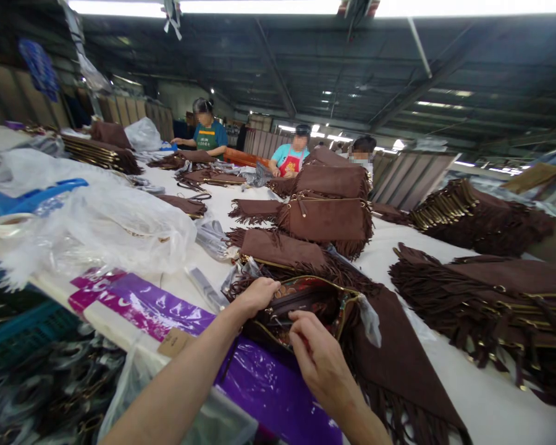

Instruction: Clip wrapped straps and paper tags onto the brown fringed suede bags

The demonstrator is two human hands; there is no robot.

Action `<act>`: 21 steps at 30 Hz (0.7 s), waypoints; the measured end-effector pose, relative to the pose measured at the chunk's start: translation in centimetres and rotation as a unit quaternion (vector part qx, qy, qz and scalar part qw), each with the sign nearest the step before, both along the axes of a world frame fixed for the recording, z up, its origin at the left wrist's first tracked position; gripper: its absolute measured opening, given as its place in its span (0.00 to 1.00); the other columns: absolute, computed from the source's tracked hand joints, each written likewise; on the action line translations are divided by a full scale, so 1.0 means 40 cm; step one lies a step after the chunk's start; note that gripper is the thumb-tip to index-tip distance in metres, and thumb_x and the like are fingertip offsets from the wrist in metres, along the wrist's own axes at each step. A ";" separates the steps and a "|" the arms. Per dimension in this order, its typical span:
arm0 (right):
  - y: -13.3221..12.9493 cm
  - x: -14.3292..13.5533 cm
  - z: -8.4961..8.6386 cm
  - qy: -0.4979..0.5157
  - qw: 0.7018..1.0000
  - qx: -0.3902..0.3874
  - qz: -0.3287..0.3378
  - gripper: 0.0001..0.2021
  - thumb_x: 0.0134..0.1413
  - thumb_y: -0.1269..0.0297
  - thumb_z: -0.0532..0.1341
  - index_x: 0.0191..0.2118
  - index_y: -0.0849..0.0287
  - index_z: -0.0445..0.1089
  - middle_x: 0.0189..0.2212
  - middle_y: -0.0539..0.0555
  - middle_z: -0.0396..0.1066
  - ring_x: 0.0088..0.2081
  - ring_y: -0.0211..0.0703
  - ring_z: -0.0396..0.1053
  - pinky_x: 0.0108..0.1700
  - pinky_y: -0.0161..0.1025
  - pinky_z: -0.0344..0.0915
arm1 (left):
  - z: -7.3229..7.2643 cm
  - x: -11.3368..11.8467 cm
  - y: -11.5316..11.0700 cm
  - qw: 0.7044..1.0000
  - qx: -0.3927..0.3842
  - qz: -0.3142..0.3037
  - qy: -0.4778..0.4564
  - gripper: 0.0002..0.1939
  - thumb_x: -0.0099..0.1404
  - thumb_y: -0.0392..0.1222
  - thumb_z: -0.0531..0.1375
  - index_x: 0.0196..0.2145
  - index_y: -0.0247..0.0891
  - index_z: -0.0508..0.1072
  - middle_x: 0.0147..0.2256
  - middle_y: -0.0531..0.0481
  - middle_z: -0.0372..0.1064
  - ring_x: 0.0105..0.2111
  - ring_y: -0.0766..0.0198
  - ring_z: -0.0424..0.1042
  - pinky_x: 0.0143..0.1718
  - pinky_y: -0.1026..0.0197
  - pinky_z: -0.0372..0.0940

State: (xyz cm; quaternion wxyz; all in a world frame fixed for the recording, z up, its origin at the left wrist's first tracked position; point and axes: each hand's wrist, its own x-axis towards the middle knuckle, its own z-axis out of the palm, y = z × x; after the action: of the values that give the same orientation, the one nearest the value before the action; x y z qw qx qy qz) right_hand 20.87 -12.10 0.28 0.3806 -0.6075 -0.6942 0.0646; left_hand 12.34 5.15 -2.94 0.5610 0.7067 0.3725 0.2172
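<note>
A dark brown fringed handbag point(301, 303) lies open near the table's front edge, showing a patterned lining and a gold-toothed zipper around its mouth. My left hand point(259, 296) is closed on the left rim of the opening. At the near side of the mouth, my right hand point(317, 352) has its fingers curled together by an inner zipper; whatever they pinch is hidden. A wisp of clear plastic point(369, 321) hangs at the bag's right end. Beneath the bag lies a shiny purple plastic sheet point(269, 383), with a brown card tag point(176, 342) on it.
Stacked fringed bags point(514, 290) lie to the right, more brown bags point(327, 219) ahead. Crumpled clear plastic point(120, 216), a blue tape dispenser point(37, 196) and a tape roll point(13, 225) occupy the left. A teal crate point(28, 334) stands below the edge. Several people work across the table.
</note>
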 end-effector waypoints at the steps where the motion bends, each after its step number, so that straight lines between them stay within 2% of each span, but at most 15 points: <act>1: -0.003 0.004 -0.004 0.010 1.000 0.005 -0.013 0.09 0.64 0.71 0.49 0.31 0.55 0.59 0.41 0.57 0.66 0.42 0.46 0.67 0.44 0.39 0.62 | -0.001 0.001 0.000 1.000 0.000 0.002 0.000 0.16 0.57 0.50 0.49 0.21 0.37 0.65 0.22 0.55 0.59 0.25 0.65 0.57 0.27 0.62 0.52; 3: -0.007 0.009 -0.014 0.011 0.999 0.001 -0.033 0.09 0.63 0.71 0.49 0.31 0.55 0.58 0.37 0.55 0.65 0.39 0.46 0.66 0.42 0.39 0.62 | -0.001 0.002 0.000 1.000 -0.001 0.007 0.002 0.15 0.57 0.49 0.49 0.21 0.37 0.65 0.22 0.55 0.59 0.25 0.65 0.57 0.27 0.62 0.52; 6: -0.002 0.005 -0.032 -0.010 0.999 -0.014 -0.044 0.10 0.63 0.72 0.47 0.31 0.55 0.58 0.36 0.56 0.64 0.38 0.46 0.66 0.42 0.41 0.61 | 0.003 0.000 -0.001 1.000 -0.001 0.009 0.005 0.15 0.57 0.49 0.49 0.21 0.36 0.65 0.22 0.55 0.59 0.26 0.64 0.57 0.28 0.62 0.52; 12: 0.033 -0.012 -0.052 -0.056 0.996 -0.012 -0.073 0.10 0.62 0.71 0.48 0.30 0.55 0.59 0.33 0.53 0.61 0.33 0.45 0.65 0.37 0.39 0.58 | 0.006 -0.002 -0.002 1.000 -0.007 0.007 0.004 0.16 0.57 0.50 0.50 0.21 0.37 0.66 0.21 0.55 0.60 0.26 0.64 0.58 0.29 0.62 0.54; 16: 0.057 -0.022 -0.061 -0.027 0.997 0.004 -0.071 0.10 0.60 0.72 0.49 0.29 0.55 0.60 0.28 0.51 0.61 0.30 0.44 0.64 0.33 0.37 0.57 | 0.002 -0.002 0.000 1.000 -0.009 0.012 -0.006 0.15 0.58 0.48 0.51 0.21 0.37 0.66 0.21 0.55 0.61 0.26 0.64 0.58 0.28 0.63 0.54; 21: 0.059 -0.010 -0.095 0.011 0.999 -0.010 -0.052 0.08 0.59 0.71 0.50 0.29 0.56 0.59 0.27 0.50 0.63 0.29 0.43 0.63 0.32 0.36 0.57 | -0.001 0.000 -0.002 0.999 -0.040 0.012 -0.018 0.14 0.59 0.47 0.51 0.22 0.36 0.67 0.21 0.55 0.62 0.24 0.65 0.58 0.28 0.63 0.55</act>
State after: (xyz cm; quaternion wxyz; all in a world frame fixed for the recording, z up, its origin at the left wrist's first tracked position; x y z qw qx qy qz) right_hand 20.46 -9.72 -3.53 0.3850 -0.6459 -0.6567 0.0580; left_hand 12.33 5.06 -2.97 0.5927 0.6752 0.3792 0.2214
